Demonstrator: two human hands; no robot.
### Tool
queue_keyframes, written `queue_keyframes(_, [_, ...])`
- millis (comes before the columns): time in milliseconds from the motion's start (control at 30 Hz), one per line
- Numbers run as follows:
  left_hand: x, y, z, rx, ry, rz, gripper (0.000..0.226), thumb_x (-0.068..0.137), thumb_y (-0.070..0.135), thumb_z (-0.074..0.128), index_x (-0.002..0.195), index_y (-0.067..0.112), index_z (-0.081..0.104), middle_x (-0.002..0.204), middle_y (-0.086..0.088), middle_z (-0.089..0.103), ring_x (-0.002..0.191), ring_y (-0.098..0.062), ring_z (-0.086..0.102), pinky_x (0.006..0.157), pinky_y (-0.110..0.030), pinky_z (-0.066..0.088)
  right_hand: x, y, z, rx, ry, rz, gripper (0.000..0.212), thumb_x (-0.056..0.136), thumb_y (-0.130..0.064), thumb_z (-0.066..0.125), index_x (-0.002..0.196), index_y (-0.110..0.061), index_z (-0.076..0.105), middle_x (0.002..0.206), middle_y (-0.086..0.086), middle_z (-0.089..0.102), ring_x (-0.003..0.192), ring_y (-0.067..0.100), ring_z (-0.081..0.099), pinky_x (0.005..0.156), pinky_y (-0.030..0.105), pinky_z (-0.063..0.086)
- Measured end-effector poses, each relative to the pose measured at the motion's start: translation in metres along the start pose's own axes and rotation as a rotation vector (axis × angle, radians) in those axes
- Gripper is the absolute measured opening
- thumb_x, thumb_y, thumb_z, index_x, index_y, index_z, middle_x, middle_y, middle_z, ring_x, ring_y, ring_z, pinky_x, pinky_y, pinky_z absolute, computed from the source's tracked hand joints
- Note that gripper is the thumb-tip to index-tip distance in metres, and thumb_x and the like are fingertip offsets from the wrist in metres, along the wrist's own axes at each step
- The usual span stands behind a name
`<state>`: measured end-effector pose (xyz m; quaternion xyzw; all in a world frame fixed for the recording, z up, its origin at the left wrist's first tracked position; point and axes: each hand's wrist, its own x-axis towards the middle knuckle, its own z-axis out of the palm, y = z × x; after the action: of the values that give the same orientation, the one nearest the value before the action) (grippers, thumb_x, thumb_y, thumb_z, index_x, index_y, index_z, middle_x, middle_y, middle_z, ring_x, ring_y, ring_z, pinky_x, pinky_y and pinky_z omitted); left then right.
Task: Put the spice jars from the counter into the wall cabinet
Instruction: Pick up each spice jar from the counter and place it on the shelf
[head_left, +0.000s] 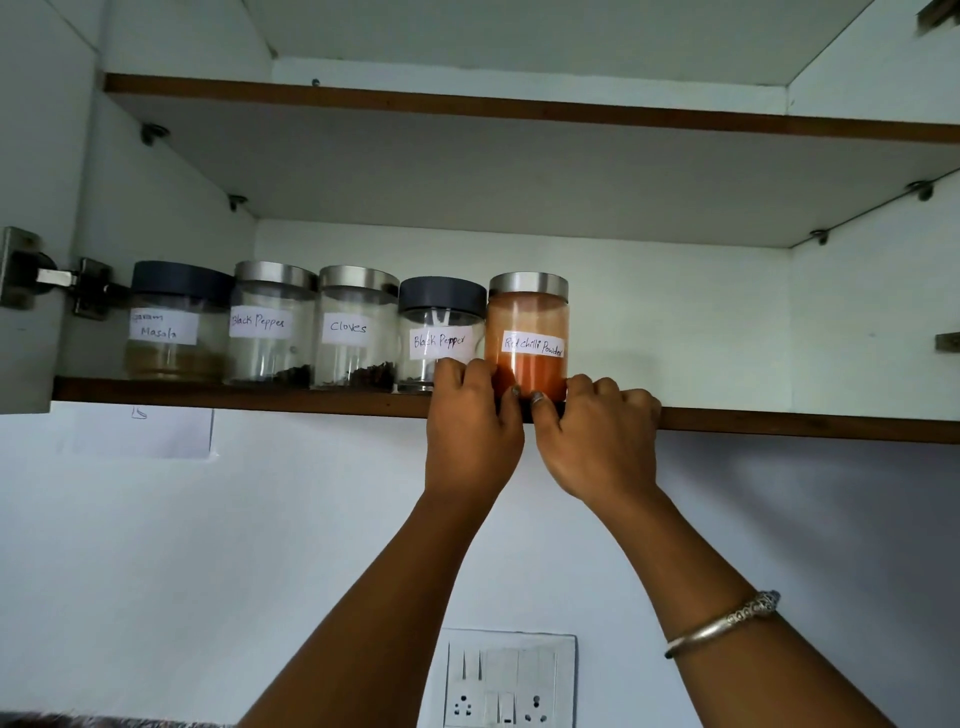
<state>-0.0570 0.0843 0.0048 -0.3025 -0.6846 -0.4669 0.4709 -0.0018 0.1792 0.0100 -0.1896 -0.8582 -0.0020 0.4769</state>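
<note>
The red chilli powder jar, clear with a steel lid, stands on the lower shelf of the wall cabinet, last on the right of a row. My left hand and my right hand grip its base from both sides, thumbs on the front. Left of it stand a black-lidded black pepper jar, a cloves jar, another black pepper jar and a garam masala jar. The counter is out of view.
An upper shelf spans the cabinet above the jars. The lower shelf is bare to the right of the chilli jar. A door hinge sits at the left. A wall socket panel is below, between my forearms.
</note>
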Motion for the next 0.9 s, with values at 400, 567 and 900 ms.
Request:
queue_keyframes(400, [0.000, 0.002, -0.019, -0.024, -0.237, -0.048, 0.037, 0.084, 0.009, 0.065, 0.117, 0.006, 0.050, 0.121, -0.011, 0.045, 0.106, -0.024, 0.055, 0.089, -0.024, 0.046, -0.015, 0.000, 0.001, -0.009, -0.134, -0.002, 0.085, 0.088, -0.062, 0.038, 0.150, -0.013, 0.005, 0.157, 0.012, 0.016, 0.146, 0.037, 0.005, 0.115, 0.056, 0.005])
queue_keyframes(567, [-0.025, 0.011, -0.037, 0.094, -0.479, 0.090, 0.068, 0.084, 0.009, 0.066, 0.142, 0.012, 0.031, 0.150, -0.009, 0.027, 0.135, -0.027, 0.037, 0.107, -0.028, 0.035, -0.034, -0.001, -0.008, 0.094, -0.287, -0.021, 0.094, 0.089, -0.057, 0.047, 0.149, -0.022, -0.017, 0.157, 0.006, -0.024, 0.142, 0.036, -0.026, 0.113, 0.061, 0.013])
queue_keyframes(900, [-0.192, -0.030, -0.066, 0.134, -0.931, -0.165, 0.083, 0.090, 0.027, 0.060, 0.151, 0.011, 0.006, 0.160, -0.011, 0.002, 0.148, -0.021, 0.003, 0.116, -0.032, 0.017, -0.198, 0.024, 0.036, 0.105, -0.720, -0.034, 0.089, 0.093, -0.034, 0.054, 0.149, -0.027, -0.014, 0.158, 0.010, -0.020, 0.144, 0.038, -0.018, 0.113, 0.059, 0.014])
